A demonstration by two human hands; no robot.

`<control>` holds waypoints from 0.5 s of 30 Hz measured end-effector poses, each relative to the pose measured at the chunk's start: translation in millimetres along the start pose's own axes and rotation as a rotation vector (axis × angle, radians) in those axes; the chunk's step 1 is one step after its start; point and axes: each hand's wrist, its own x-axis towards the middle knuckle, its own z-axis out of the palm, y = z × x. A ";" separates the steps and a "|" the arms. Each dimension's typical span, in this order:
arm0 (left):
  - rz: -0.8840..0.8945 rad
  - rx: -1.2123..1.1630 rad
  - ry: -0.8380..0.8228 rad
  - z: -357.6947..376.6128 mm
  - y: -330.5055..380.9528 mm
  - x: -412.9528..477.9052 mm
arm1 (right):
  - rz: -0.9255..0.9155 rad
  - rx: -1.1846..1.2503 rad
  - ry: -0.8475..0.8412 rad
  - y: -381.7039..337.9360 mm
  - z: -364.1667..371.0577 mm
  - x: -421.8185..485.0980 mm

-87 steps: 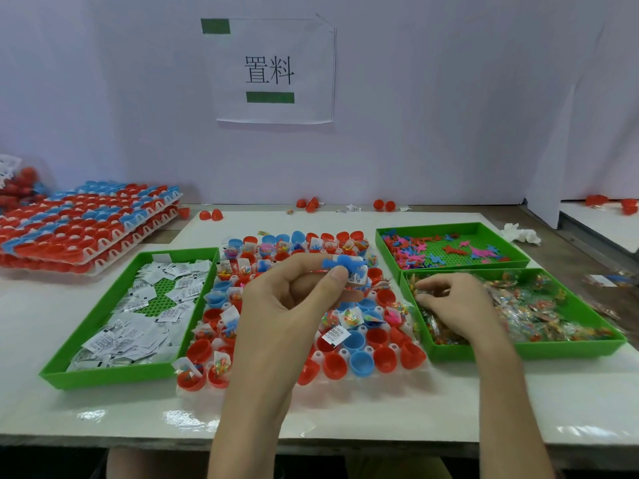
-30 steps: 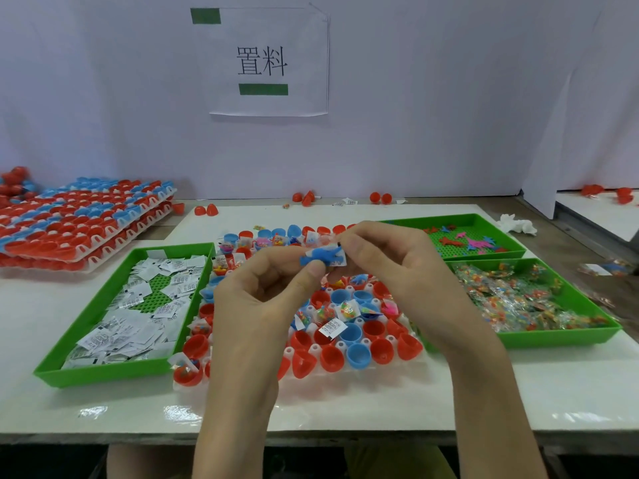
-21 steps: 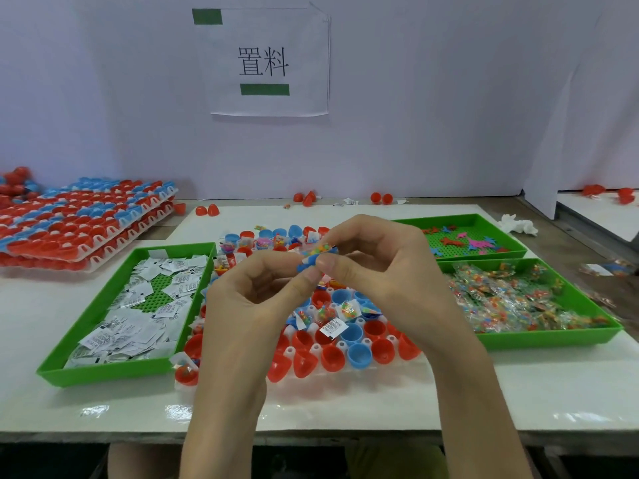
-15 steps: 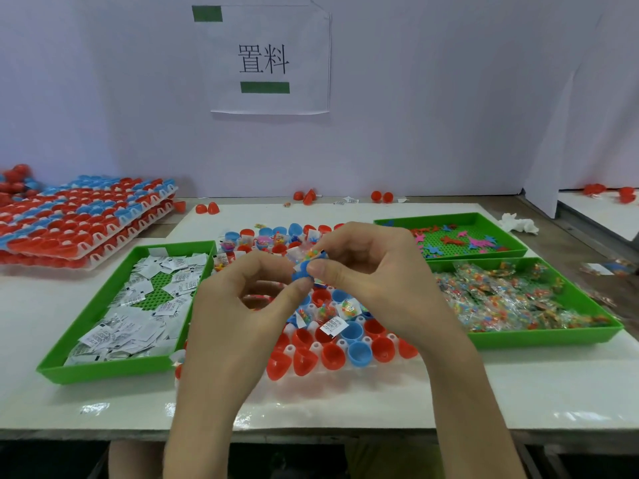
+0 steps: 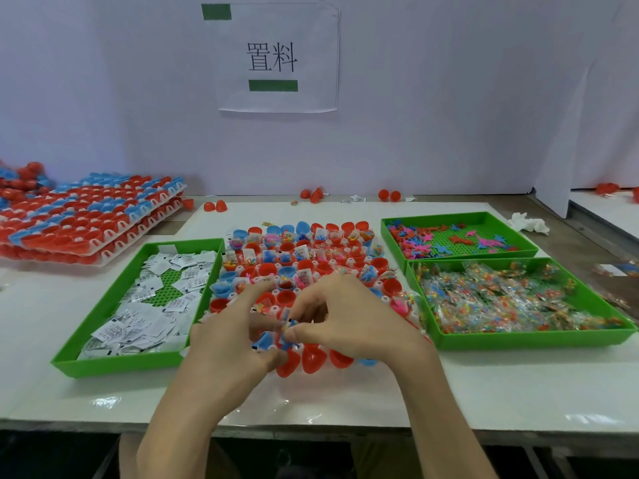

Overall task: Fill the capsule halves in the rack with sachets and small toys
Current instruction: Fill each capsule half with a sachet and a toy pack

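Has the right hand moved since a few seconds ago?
Yes. The right hand has come leftward off the tray of wrapped toys and now pinches a small packet over the rack.

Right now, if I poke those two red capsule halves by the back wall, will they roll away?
Probably: the red capsule halves look rounded and smooth, so they'd likely roll or wobble. They seem hollow plastic, so likely very light. The wall just behind should stop them.

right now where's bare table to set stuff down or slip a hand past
Bare table: the near strip in front of the rack, widest at the right, before the packet tray; also far left, between the stacked racks and the sachet tray. Crowded: the middle, rack hemmed by trays.
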 end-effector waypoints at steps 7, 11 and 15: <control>-0.019 0.024 -0.044 -1.6 -1.9 0.5 | 0.013 -0.056 -0.066 2.3 6.6 3.4; -0.020 0.033 -0.042 -2.8 -3.7 -0.5 | 0.010 -0.063 -0.078 2.5 6.9 4.1; -0.018 0.033 -0.039 -2.2 -4.0 -0.4 | -0.001 -0.057 -0.063 3.0 6.0 3.6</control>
